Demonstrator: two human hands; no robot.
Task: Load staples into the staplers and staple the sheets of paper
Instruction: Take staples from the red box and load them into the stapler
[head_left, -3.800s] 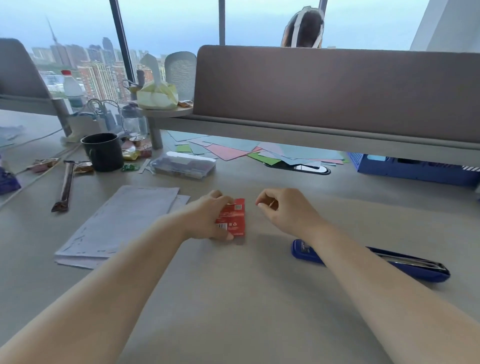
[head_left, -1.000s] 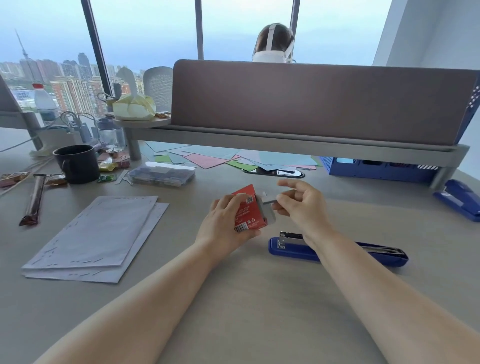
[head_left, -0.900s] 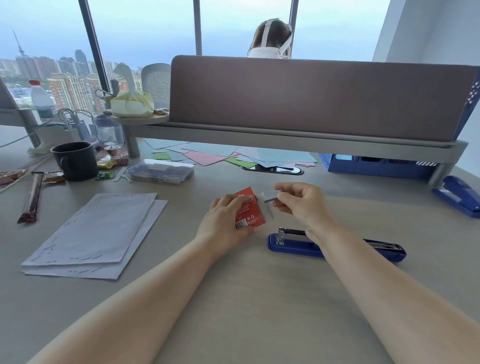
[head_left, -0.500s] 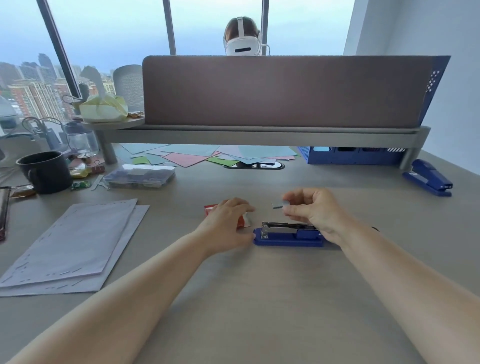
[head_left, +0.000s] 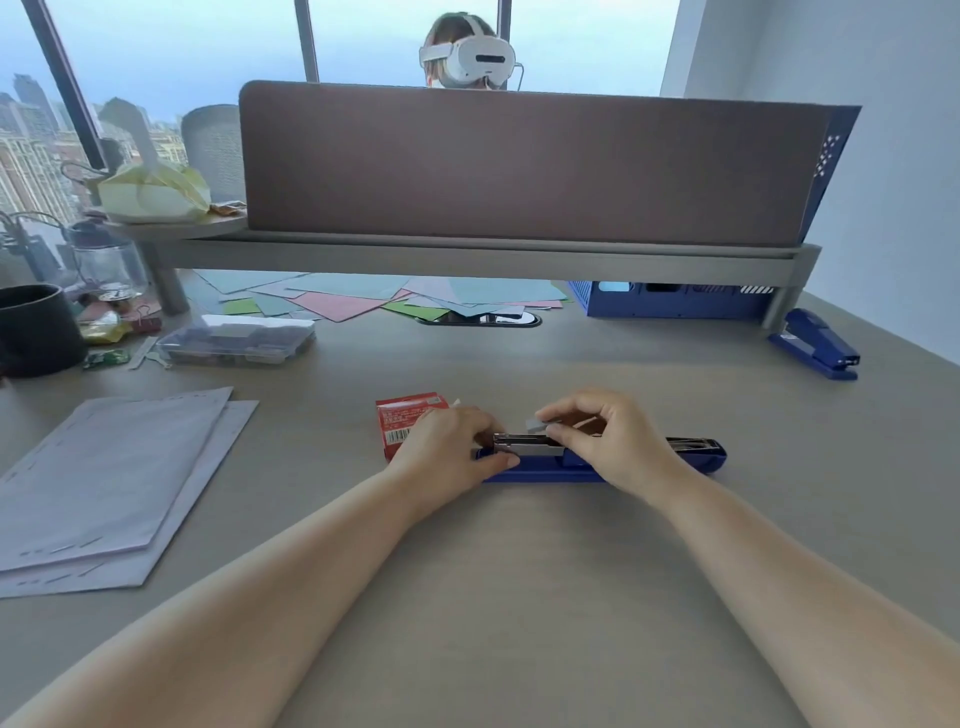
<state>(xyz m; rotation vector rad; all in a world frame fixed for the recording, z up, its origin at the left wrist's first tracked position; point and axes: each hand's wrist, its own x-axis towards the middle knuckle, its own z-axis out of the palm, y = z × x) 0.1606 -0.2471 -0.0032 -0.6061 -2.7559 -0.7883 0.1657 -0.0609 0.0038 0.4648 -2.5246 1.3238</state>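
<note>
Head view: left hand (head_left: 451, 451) hides stapler (head_left: 613, 462) front end.

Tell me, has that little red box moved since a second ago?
Yes. The red staple box was held up in the left hand; now it lies flat on the desk, beside the open blue stapler.
</note>
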